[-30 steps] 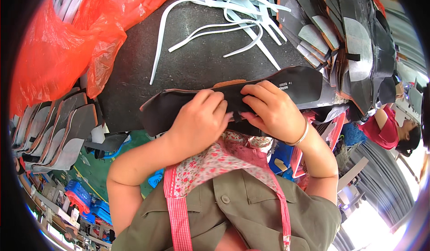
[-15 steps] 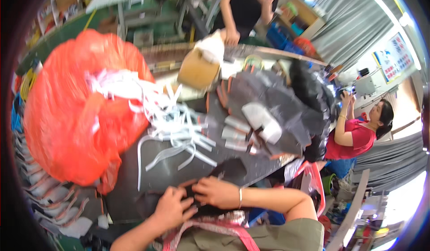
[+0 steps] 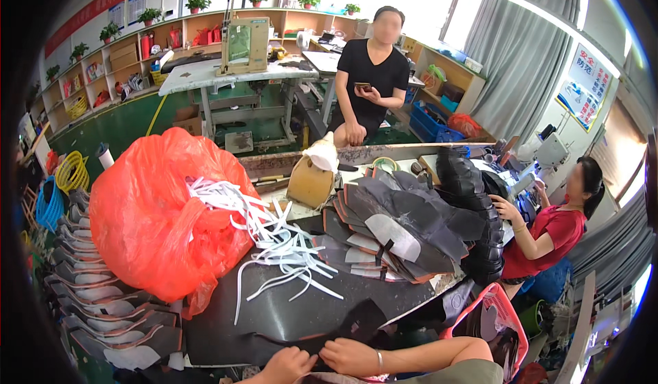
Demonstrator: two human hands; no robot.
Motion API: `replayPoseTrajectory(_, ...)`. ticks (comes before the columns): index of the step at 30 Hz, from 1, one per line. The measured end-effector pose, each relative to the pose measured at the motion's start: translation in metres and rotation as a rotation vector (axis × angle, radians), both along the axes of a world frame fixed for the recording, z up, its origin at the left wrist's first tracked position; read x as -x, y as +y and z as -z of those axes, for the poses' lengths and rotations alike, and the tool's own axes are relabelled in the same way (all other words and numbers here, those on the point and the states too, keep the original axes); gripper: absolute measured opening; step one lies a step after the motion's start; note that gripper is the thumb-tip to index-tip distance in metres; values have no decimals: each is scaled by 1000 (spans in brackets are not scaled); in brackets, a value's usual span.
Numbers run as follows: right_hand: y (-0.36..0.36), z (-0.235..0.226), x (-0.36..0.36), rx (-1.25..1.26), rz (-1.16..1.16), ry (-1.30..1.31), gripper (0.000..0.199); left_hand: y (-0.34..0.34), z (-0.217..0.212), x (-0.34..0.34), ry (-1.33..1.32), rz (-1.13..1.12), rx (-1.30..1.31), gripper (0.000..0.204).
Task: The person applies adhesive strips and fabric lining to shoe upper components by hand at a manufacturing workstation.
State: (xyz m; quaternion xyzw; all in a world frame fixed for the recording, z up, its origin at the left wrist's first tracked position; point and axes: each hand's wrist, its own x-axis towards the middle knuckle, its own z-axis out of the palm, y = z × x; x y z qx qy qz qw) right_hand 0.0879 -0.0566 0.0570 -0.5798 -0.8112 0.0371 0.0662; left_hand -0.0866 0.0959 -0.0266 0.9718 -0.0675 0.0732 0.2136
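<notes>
My left hand [image 3: 290, 365] and my right hand [image 3: 348, 357] are side by side at the near edge of the dark work surface [image 3: 288, 308]. Both are closed, fingers curled on a black shoe-upper piece [image 3: 358, 324]. It stretches flat to the left and rises in a curved flap to the right. Just beyond, thin white strips [image 3: 281, 236] spill out of a big red plastic bag [image 3: 171, 212]. A heap of black shoe-upper pieces [image 3: 404, 219], some with pale lining, lies farther right.
More shoe-upper pieces [image 3: 113, 315] overlap in a row at left. A pink basket [image 3: 514, 315] stands at right, near my right forearm. Behind the heap is a tan block [image 3: 312, 182]. One person sits across the table holding a phone [image 3: 363, 86]; another in red works at right.
The view has tilted up, so my hands sit lower in it. My fingers, spread over the black piece before, are now curled on it. The piece's flap shows more clearly.
</notes>
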Motion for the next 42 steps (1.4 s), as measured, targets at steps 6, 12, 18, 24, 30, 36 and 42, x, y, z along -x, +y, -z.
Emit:
replayPoseTrajectory(6, -65, 79, 40, 30, 142, 35, 41, -21, 10, 21, 188, 93, -71, 25)
replayPoseTrajectory(12, -49, 74, 40, 270, 229, 245, 33, -37, -3, 16, 286, 19, -103, 29)
replayPoseTrajectory(18, -41, 33, 9, 537, 189, 579, 26, -9, -137, -41, 46, 207, 535, 26)
replayPoseTrajectory(24, 26, -92, -132, -689, 827, -159, 42, 14, -299, -60, -789, 272, 184, 22)
replayPoseTrajectory(30, 23, -58, -197, -532, 938, -503, 59, 34, -327, -38, -715, 272, 1, 28)
replayPoseTrajectory(36, 32, -63, -183, -509, 886, -448, 60, 49, -257, -50, -827, -277, -94, 36)
replayPoseTrajectory(42, 14, -68, -203, -886, 882, -46, 53, 48, -119, -50, -245, -402, 95, 31)
